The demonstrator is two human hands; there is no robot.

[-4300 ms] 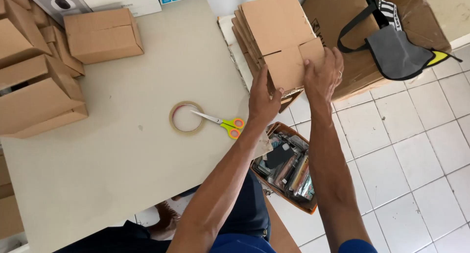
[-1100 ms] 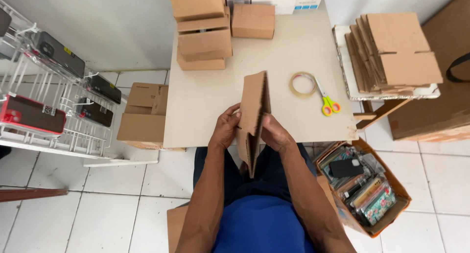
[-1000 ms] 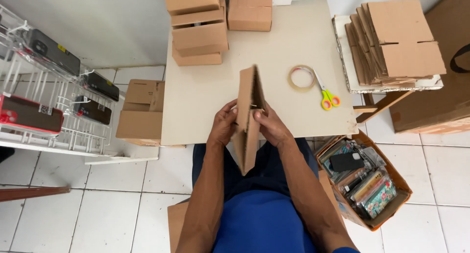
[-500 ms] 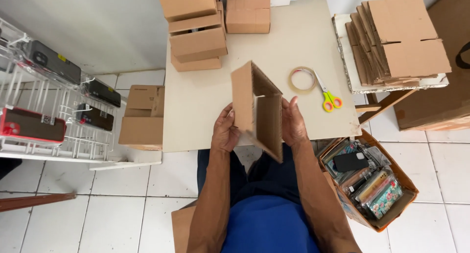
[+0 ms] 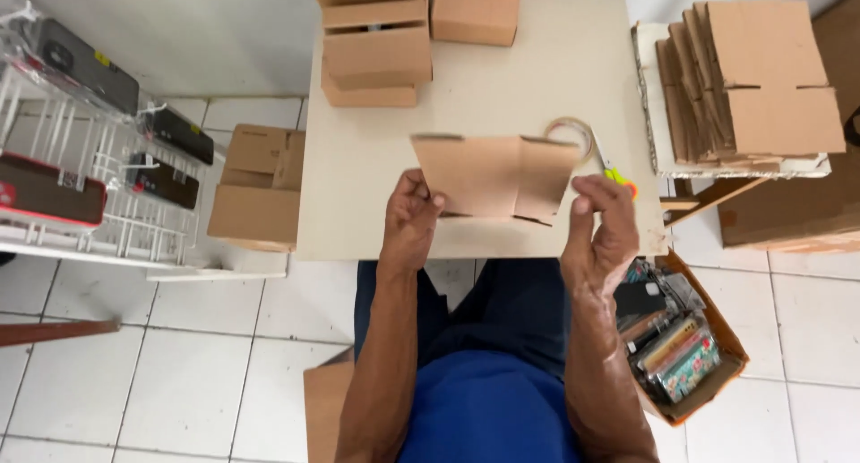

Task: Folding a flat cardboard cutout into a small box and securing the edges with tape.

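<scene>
Standing right behind the person here: they've got a small cardboard box (image 5: 495, 176) held up over the near edge of the beige table (image 5: 502, 87), flaps facing them. The left hand (image 5: 409, 221) has its fingers curled around the box's lower left corner, gripping it. The right hand (image 5: 602, 228) is at the right side, thumb and fingers loosely spread and only just touching the box's right flap, if at all; I honestly can't tell if it's pinching it.

Just behind the box, on the table, a roll of clear tape (image 5: 573, 133) peeks out, with scissors (image 5: 616, 172) that have yellow and orange handles right beside it. Further back there's a stack of assembled cardboard boxes (image 5: 373, 42) and one more box (image 5: 475, 11) next to it. Off to the right, a pile of flat box blanks (image 5: 748, 82) sits on a separate stand. Down on the tiled floor at the right is an open carton of phone cases (image 5: 685, 342), and on the left a white wire rack (image 5: 81, 172) with more cases, plus two boxes (image 5: 258, 187) by the table leg.
</scene>
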